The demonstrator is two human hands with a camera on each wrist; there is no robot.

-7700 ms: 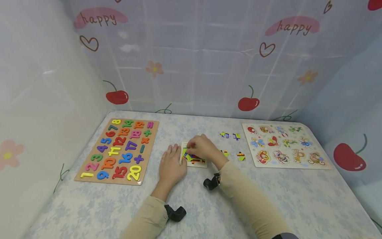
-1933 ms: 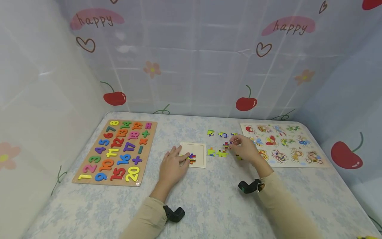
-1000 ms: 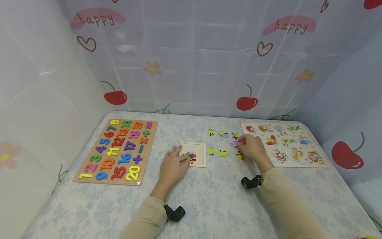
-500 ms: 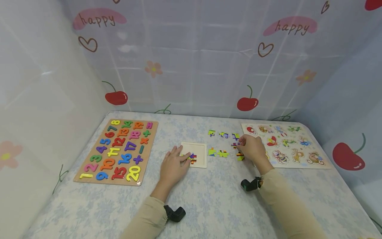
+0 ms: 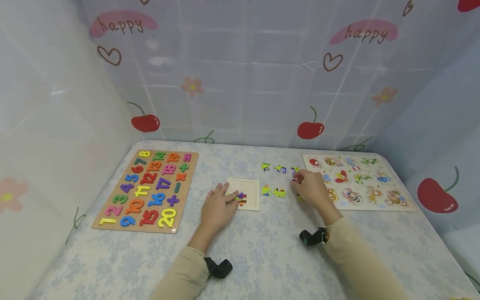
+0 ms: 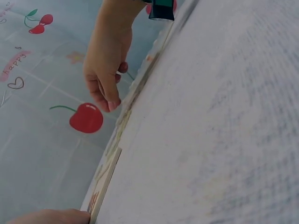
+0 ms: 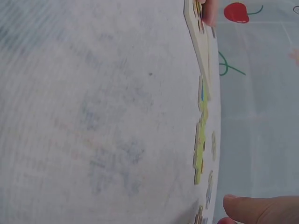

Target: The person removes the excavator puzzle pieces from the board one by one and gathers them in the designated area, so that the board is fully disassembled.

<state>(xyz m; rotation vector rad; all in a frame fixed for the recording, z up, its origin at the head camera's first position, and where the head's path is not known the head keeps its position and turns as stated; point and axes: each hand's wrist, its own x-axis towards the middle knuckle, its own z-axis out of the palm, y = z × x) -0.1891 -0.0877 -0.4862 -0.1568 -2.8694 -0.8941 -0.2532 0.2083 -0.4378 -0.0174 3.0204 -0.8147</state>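
My left hand (image 5: 217,210) rests on the left side of a small square wooden puzzle tray (image 5: 250,186), fingers fairly straight. Its thumb lies over the few coloured jigsaw pieces (image 5: 242,200) still inside. My right hand (image 5: 312,187) hovers over the loose pieces, its fingers loosely bent; in the left wrist view that same hand (image 6: 106,70) shows nothing between thumb and fingers. Below its fingertips a red-purple jigsaw piece (image 5: 293,181) is mostly covered. Green pieces lie in two rows, among them one with an eye (image 5: 265,167) and a yellow-green one (image 5: 279,192).
On the left lies a board of coloured numbers (image 5: 150,187). A white board with insect pictures (image 5: 360,204) lies on the right, close to my right hand. A printed curtain (image 5: 240,104) rises behind the table's back edge.
Since the oldest frame, several pieces have gone from the tray to the table. My right hand set the red-purple piece down farther right, released it and drifted slightly left. My left hand stayed put.
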